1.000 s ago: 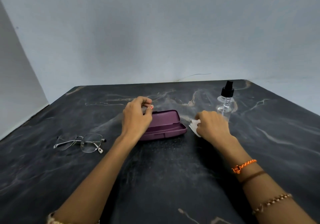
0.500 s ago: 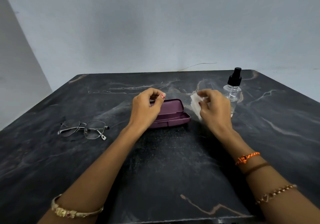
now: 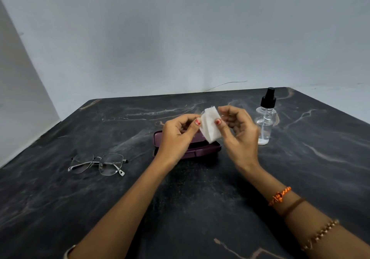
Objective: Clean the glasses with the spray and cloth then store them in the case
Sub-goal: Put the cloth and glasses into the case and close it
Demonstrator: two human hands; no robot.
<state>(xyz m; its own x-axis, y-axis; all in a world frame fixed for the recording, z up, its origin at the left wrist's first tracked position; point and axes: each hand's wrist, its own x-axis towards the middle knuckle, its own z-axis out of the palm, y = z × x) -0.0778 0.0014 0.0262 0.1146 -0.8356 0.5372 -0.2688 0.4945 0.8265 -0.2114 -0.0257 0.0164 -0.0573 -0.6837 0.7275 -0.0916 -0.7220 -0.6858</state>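
A small folded white cloth [image 3: 209, 125] is held up above the table between both hands. My left hand [image 3: 177, 136] pinches its left edge and my right hand [image 3: 239, 134] pinches its right side. Below and behind the hands lies the closed purple glasses case [image 3: 200, 150], partly hidden by my left hand. The metal-framed glasses [image 3: 100, 164] lie folded on the table to the left, apart from both hands. A clear spray bottle [image 3: 265, 120] with a black pump stands upright just right of my right hand.
Everything sits on a dark marbled table [image 3: 200, 208]. Its far edge runs against a pale wall [image 3: 180, 38], and its left edge meets a side wall. A thin wire [image 3: 226, 84] shows at the back edge.
My right hand lifted the cloth from the table beside the case and carried it leftward. My left hand came over from above the case and took hold of the cloth's other edge.
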